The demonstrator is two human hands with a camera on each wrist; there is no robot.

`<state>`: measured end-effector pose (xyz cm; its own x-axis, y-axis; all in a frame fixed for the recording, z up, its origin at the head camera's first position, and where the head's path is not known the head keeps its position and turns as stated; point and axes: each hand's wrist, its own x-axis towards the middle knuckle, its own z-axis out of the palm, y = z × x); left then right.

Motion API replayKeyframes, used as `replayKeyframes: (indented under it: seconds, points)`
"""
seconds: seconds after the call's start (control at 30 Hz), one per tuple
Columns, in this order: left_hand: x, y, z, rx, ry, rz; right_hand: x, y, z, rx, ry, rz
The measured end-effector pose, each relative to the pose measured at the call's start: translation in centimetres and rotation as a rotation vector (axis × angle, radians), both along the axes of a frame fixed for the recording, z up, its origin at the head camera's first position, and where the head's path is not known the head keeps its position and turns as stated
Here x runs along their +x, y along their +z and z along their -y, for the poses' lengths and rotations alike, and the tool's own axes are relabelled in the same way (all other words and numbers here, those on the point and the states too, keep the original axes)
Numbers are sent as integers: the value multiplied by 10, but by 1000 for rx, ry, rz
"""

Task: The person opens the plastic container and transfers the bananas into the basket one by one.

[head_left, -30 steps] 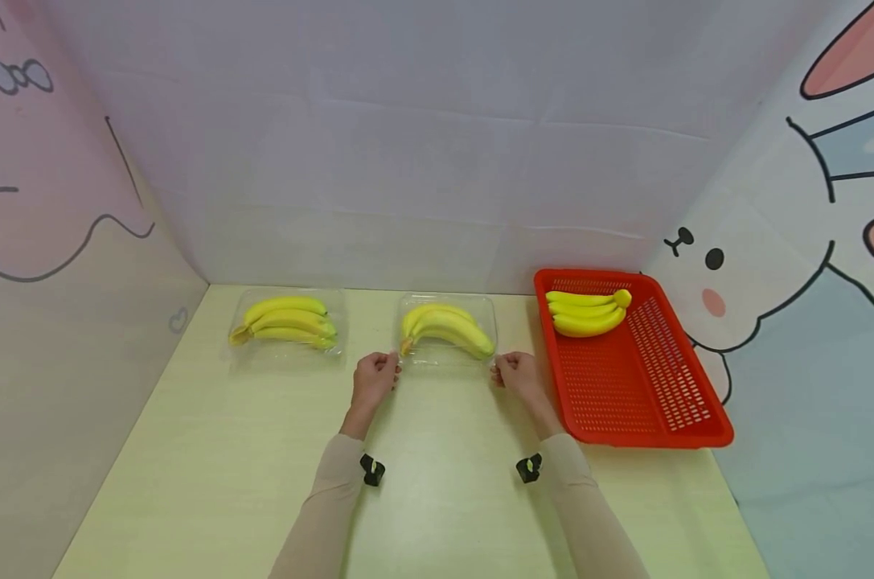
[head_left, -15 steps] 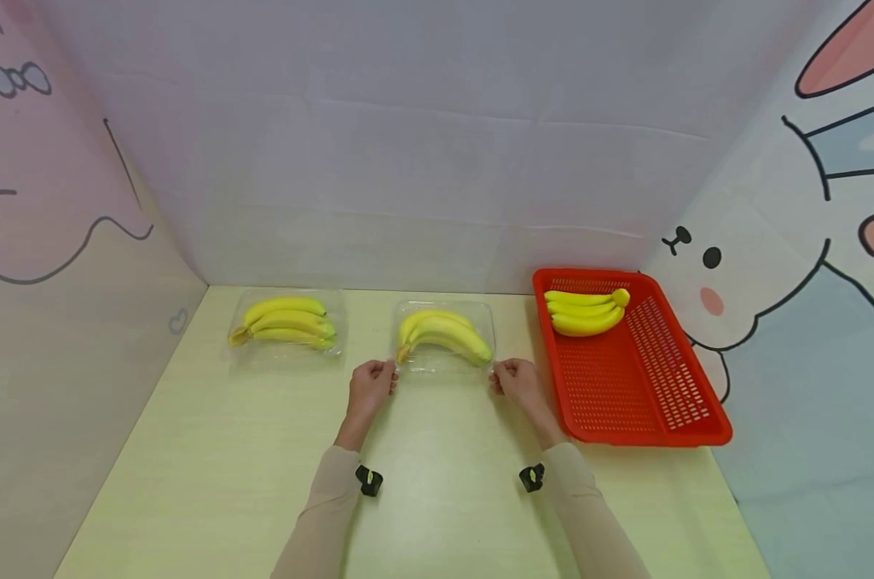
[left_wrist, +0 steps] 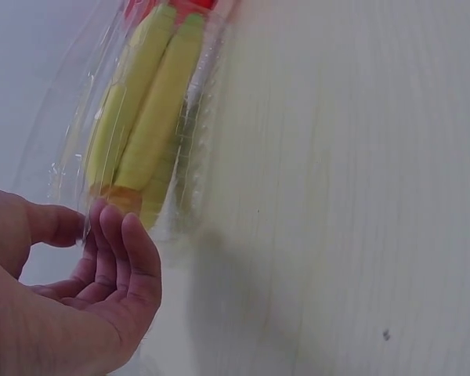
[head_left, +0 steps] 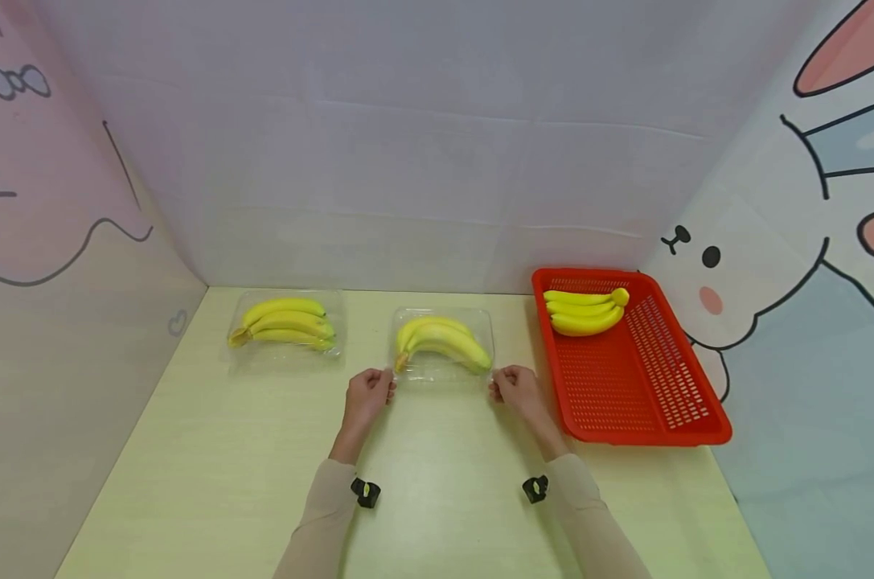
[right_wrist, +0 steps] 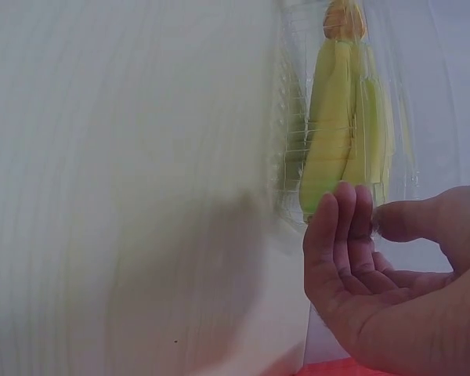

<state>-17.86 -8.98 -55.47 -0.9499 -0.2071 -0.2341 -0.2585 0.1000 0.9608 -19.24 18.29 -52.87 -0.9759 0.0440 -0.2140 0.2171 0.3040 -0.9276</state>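
Around the middle box, with twelve o'clock at the far wall, two pale sleeves [head_left: 326, 503] are seen near six. At three, a red basket [head_left: 610, 394] is set beside the right arm, maybe so it can be reached easily. The left hand [head_left: 368, 394] is placed at eight, the right hand [head_left: 521, 392] at four. On both hands, thumb and fingers are closed in a pinch on the clear box [head_left: 437, 378] at its near corners, perhaps so it is held level. Whether it is lifted off the counter [head_left: 429, 498] cannot be told. Its bananas [head_left: 447, 338] are laid sideways, stem toward eight, likely to fit. At nine, more bananas [head_left: 292, 322] are held in another clear box [head_left: 335, 301]. The basket's bunch [head_left: 588, 322] is tucked into its far end.
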Motion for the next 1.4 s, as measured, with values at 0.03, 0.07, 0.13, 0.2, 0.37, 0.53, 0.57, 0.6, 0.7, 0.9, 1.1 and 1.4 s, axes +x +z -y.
replayKeyframes:
  seconds: [0.03,0.07,0.13,0.2,0.37,0.53,0.57,0.6,0.7,0.9,1.1,1.4]
  points:
    - [1,0,0,2,-2,0,3,7,1,-12,11,0]
    - [3,1,0,0,-3,1,4,6,1,-15,11,0]
    - [5,2,0,-4,-7,2,6,5,1,-15,13,2]
    - [8,3,0,-6,-8,3,8,4,1,-11,13,6]
    - [14,4,1,-9,-10,0,10,-2,-1,-4,7,6]
    - [20,5,1,-5,-15,1,16,-2,-2,8,14,-5]
    - [21,5,1,-5,-16,2,17,-2,-3,8,14,-7]
    - [22,5,1,-4,-17,4,18,-3,-3,10,14,-10]
    - [26,5,1,2,-24,0,23,-3,-4,24,19,-23]
    - [33,4,0,6,-20,5,31,-2,-5,44,20,-27]
    - [39,3,0,-10,-20,15,37,-4,-4,16,4,-19]
    - [49,3,1,-1,-31,25,49,-5,-4,3,5,-32]
